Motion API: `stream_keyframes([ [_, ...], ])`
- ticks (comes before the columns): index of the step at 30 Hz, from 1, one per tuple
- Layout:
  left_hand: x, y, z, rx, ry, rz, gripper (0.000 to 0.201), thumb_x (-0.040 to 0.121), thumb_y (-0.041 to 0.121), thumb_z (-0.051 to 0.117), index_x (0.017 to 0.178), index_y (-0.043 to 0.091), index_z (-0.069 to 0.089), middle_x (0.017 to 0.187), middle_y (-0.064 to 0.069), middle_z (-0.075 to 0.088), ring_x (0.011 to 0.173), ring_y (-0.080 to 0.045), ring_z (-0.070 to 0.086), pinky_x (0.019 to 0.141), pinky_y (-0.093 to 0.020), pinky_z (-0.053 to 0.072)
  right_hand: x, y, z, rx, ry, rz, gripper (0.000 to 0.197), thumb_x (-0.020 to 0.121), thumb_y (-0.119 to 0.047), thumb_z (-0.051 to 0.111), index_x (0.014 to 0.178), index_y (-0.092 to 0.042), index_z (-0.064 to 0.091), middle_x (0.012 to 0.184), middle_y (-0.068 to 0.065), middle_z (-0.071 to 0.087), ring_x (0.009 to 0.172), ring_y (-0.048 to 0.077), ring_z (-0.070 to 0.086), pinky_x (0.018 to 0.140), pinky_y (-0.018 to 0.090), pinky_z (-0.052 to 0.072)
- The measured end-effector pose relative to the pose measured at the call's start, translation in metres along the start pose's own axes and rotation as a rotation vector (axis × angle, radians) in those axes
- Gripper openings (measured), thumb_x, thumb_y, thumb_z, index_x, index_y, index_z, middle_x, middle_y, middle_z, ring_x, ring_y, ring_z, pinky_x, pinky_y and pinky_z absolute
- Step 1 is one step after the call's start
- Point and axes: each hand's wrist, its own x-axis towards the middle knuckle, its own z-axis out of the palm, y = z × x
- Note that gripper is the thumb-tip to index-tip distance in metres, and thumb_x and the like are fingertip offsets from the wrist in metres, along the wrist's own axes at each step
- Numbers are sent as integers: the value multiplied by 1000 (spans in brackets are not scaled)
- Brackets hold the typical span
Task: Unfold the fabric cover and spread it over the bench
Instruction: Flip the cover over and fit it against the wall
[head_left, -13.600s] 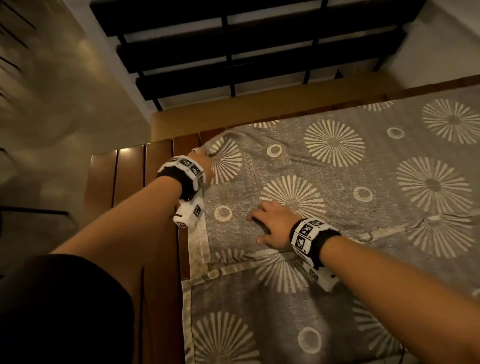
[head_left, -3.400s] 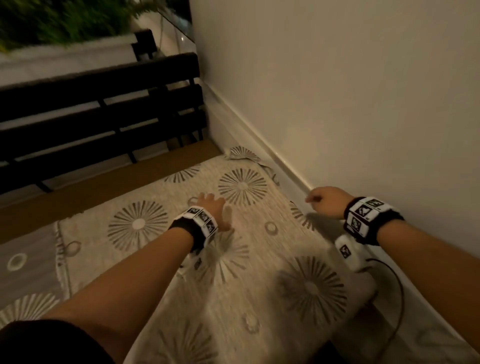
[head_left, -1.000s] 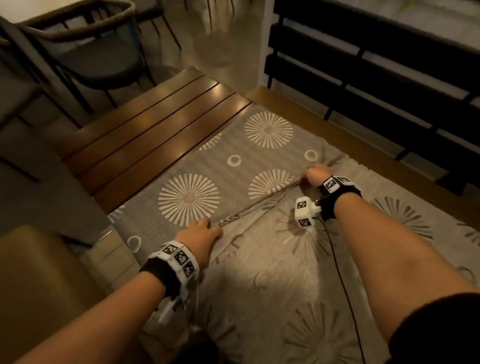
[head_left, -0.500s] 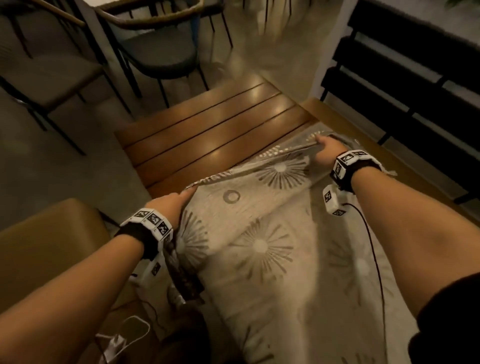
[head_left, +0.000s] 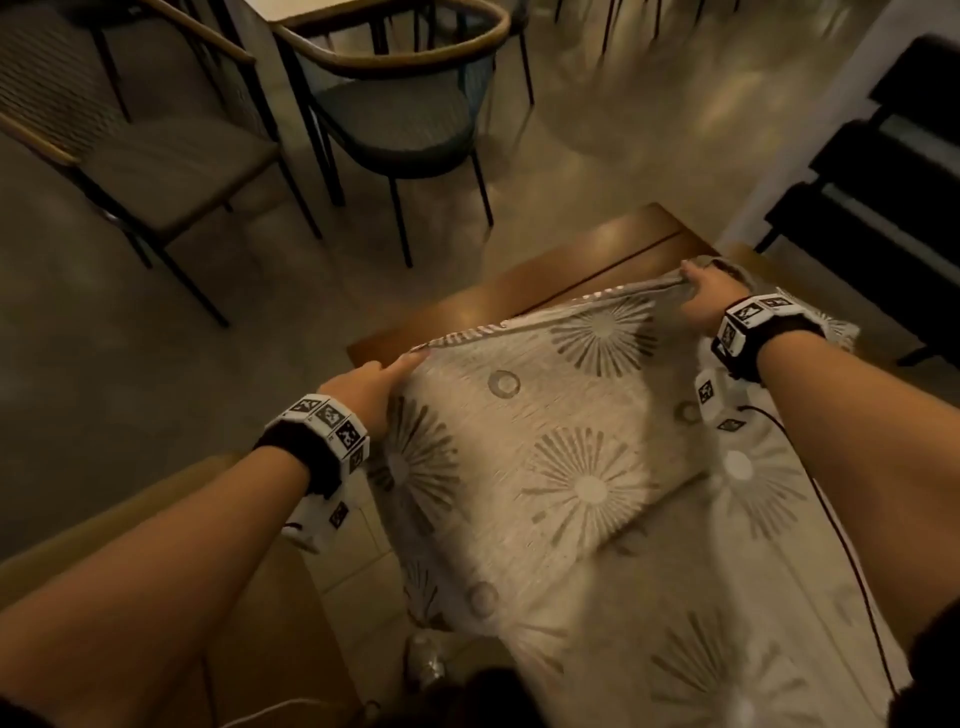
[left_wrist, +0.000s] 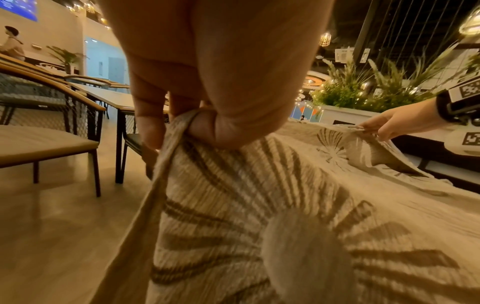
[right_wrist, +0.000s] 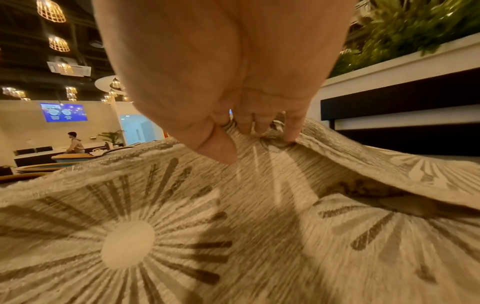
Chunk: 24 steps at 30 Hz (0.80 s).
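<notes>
Head view: your left hand (head_left: 363, 387) and right hand (head_left: 709, 296) each pinch the leading hem of the fabric cover (head_left: 561, 467), stretched as a raised line between them. The cover lies over the near part of the bench (head_left: 519, 296); bare wooden slats show beyond the hem. Judgement: you are mid-pull on the last fold. Carry the hem level to the far end, both hands at one pace, so the edge lands square. Chairs (head_left: 395, 114) stand on the floor past the bench, well apart from it.

Left wrist view: your fingers (left_wrist: 153, 115) curl round a bunched corner of the hem, thumb beneath. The cloth hangs slack below the hand. Bunching likely leaves a crease there; flatten that corner before you let go.

Right wrist view: thumb (right_wrist: 218, 148) on top, fingertips tucked into the edge, fabric pinched between. A flap of cover (right_wrist: 389, 168) folds over on the railing side. It probably needs turning out once the hem is down.
</notes>
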Motion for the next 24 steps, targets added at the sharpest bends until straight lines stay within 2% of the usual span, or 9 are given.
stream_keyframes([
  [3,20,-19,-7,-87,16,-16,92,81,32,63,140,59,-3,108,-3,54,96,-30,60,85,-45,52,38,-25,10,-21,-13,-49,55,90,-19,52,141,-11,34,145,28,34,132,44,37,110,48,33],
  [5,38,-32,-12,-204,26,-64,90,81,23,64,141,53,4,112,-2,57,94,-28,60,85,-42,51,66,-39,16,-38,4,-61,54,89,-20,53,139,-8,36,144,28,37,132,43,38,111,47,31],
  [9,71,-60,-16,-414,112,-276,65,83,6,52,135,35,26,95,-5,63,79,-23,61,70,-37,52,116,-65,17,-28,-1,-24,70,89,-16,50,151,-11,19,156,20,21,144,36,21,119,41,18],
  [11,88,-75,-19,-461,140,-320,51,83,8,49,127,31,39,93,-3,62,78,-22,61,67,-35,52,137,-73,19,1,-23,4,73,90,-13,47,153,-14,10,158,18,16,146,34,17,119,41,17],
  [14,114,-91,-23,-493,222,-333,32,86,11,48,113,28,53,102,-4,64,87,-25,62,78,-39,55,160,-84,23,48,-70,57,79,91,-16,46,153,-19,-1,159,16,15,143,35,24,115,44,28],
  [17,133,-106,-18,-398,109,-323,21,91,17,50,109,22,58,101,-3,64,89,-24,61,76,-33,51,173,-93,32,91,-81,77,86,93,-29,53,152,-17,-9,158,18,18,142,36,26,115,43,27],
  [19,139,-115,-11,-318,12,-311,14,94,28,51,100,21,61,95,-1,65,82,-20,60,69,-29,46,176,-98,37,158,-79,84,88,93,-32,56,152,-14,-7,158,17,17,144,33,23,116,41,22],
  [21,142,-126,-4,-314,-23,-321,18,95,36,51,90,23,61,88,-1,66,76,-18,60,66,-29,45,180,-105,40,205,-54,82,91,93,-32,58,152,-14,-8,157,18,20,142,34,27,114,41,24],
  [24,144,-137,0,-468,194,-285,16,96,35,53,85,24,55,75,3,60,69,-17,56,61,-28,40,185,-115,39,194,-15,103,93,92,-27,57,150,-21,-16,146,27,38,124,41,49,102,48,39],
])
